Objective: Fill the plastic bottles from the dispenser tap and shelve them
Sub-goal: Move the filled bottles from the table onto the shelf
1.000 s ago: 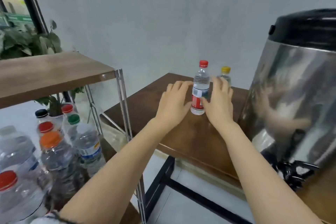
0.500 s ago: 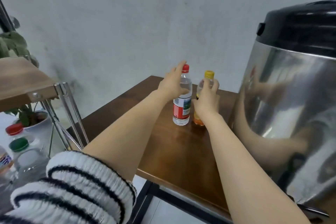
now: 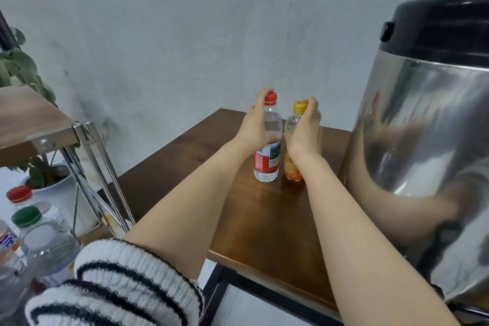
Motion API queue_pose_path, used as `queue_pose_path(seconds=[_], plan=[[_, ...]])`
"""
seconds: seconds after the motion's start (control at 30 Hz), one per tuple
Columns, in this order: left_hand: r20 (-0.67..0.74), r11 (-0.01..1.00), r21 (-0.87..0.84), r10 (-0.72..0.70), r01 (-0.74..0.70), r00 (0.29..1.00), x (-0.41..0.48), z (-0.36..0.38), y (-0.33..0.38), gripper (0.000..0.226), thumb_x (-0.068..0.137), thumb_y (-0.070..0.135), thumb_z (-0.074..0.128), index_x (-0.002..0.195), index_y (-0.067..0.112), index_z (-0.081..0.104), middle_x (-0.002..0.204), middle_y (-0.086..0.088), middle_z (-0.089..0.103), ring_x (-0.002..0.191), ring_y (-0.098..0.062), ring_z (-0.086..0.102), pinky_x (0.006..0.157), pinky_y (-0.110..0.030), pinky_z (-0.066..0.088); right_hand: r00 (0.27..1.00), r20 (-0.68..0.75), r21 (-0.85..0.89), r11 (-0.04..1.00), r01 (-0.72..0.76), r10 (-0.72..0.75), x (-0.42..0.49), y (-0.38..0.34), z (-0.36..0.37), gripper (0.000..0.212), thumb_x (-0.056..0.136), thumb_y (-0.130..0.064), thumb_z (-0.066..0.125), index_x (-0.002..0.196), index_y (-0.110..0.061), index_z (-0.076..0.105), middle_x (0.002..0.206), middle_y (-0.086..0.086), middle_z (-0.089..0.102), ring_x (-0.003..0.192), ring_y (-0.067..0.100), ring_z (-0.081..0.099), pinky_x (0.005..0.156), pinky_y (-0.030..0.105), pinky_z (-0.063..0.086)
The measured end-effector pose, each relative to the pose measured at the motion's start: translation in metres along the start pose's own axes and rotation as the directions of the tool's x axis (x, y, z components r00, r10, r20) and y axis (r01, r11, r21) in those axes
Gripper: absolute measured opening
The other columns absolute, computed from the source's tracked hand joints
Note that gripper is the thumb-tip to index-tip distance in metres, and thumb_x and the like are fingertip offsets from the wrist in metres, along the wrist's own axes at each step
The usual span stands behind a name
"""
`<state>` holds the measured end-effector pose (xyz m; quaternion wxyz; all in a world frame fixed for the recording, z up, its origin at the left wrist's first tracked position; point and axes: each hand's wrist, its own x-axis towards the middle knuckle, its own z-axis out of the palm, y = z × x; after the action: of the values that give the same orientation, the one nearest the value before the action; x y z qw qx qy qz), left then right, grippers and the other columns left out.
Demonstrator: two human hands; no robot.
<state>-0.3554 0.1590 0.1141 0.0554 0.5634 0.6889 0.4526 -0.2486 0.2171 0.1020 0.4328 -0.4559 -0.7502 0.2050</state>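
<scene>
Two small plastic bottles stand side by side on the brown table (image 3: 251, 219). My left hand (image 3: 258, 127) grips the upper body of the clear red-capped bottle (image 3: 267, 167). My right hand (image 3: 304, 132) is wrapped round the yellow-capped bottle (image 3: 292, 169), which has an orange label; its fingers curl near the cap. Both bottles rest upright on the tabletop. The steel dispenser (image 3: 423, 153) with a black lid stands close on the right; its tap is out of view.
A metal-framed shelf (image 3: 34, 124) with a wooden top stands at the left. Several capped bottles (image 3: 45, 241) crowd its lower level. A potted plant (image 3: 53, 188) sits behind it. A grey wall closes the back.
My left hand has closed round the red-capped bottle and my right hand round the yellow-capped one. A second ago both hands reached flat toward the red-capped bottle. The view has moved closer.
</scene>
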Motion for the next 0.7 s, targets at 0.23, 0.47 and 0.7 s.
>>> queue_pose_path(seconds=[0.23, 0.47, 0.7], plan=[[-0.029, 0.997, -0.073, 0.032, -0.034, 0.999, -0.013, -0.002, -0.003, 0.101, 0.071, 0.001, 0.084, 0.148, 0.024, 0.023, 0.129, -0.007, 0.051, 0.109, -0.027, 0.059, 0.090, -0.036, 0.053, 0.990, 0.142, 0.035, 0.999, 0.019, -0.024, -0.008, 0.001, -0.003, 0.082, 0.091, -0.003, 0.060, 0.150, -0.034, 0.013, 0.142, 0.012, 0.030, 0.120, 0.032, 0.045, 0.085, 0.032, 0.041], [-0.101, 0.997, -0.074, 0.004, -0.012, 0.995, -0.030, -0.001, -0.005, 0.103, 0.072, 0.004, 0.084, 0.144, 0.041, 0.019, 0.141, -0.005, 0.043, 0.119, -0.028, 0.052, 0.100, -0.051, 0.050, 0.986, 0.130, 0.056, 0.994, 0.096, -0.102, -0.027, 0.004, -0.012, 0.084, 0.092, 0.000, 0.061, 0.152, -0.034, 0.014, 0.144, 0.011, 0.032, 0.123, 0.029, 0.046, 0.085, 0.025, 0.034], [-0.274, 0.996, -0.069, -0.069, 0.052, 0.959, -0.084, -0.009, -0.002, 0.101, 0.080, 0.003, 0.079, 0.143, 0.049, 0.015, 0.144, 0.006, 0.039, 0.132, -0.022, 0.042, 0.107, -0.052, 0.045, 0.981, 0.133, 0.074, 0.988, 0.134, -0.143, -0.060, 0.002, -0.033, 0.082, 0.090, -0.005, 0.065, 0.149, -0.037, 0.017, 0.142, 0.010, 0.039, 0.123, 0.033, 0.049, 0.097, 0.044, 0.044]])
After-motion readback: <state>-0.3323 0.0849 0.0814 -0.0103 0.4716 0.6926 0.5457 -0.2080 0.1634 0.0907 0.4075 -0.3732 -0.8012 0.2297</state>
